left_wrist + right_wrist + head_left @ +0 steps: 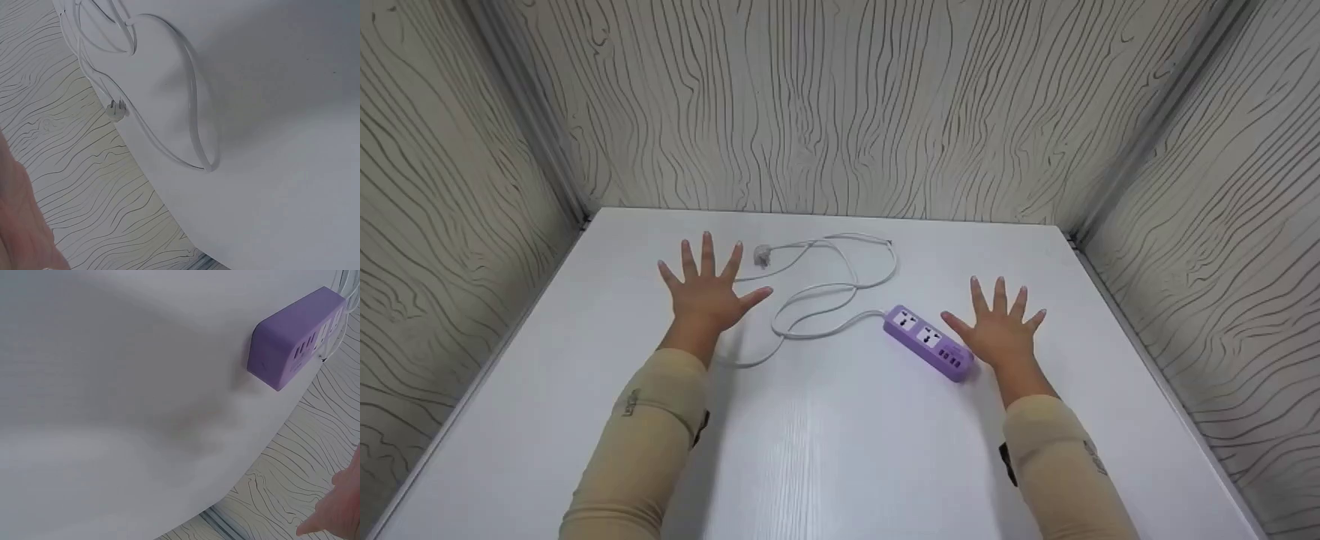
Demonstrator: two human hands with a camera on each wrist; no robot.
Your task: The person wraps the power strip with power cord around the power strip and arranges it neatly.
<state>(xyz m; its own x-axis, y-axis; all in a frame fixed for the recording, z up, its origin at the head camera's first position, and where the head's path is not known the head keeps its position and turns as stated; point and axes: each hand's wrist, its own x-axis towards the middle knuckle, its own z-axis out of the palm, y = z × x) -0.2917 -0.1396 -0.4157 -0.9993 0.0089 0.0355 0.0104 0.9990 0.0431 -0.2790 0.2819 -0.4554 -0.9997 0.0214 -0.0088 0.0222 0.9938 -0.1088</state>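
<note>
A purple power strip [928,342] lies slantwise on the white table, with two white sockets and several small ports on its top. Its white cord [817,335] runs left in loose loops to a plug [762,256] near the far side. My left hand [707,300] is spread over the table left of the loops, holding nothing; part of the cord passes beneath it. Fingers splayed, my right hand [1001,334] is just right of the strip, its thumb near the strip's end, and it too holds nothing. The right wrist view shows the strip's end [270,360] close up.
The white table [825,465] fills the lower view. Wood-grain patterned panels [840,105] stand behind it and on both sides, joined by grey metal posts [529,112] at the back corners.
</note>
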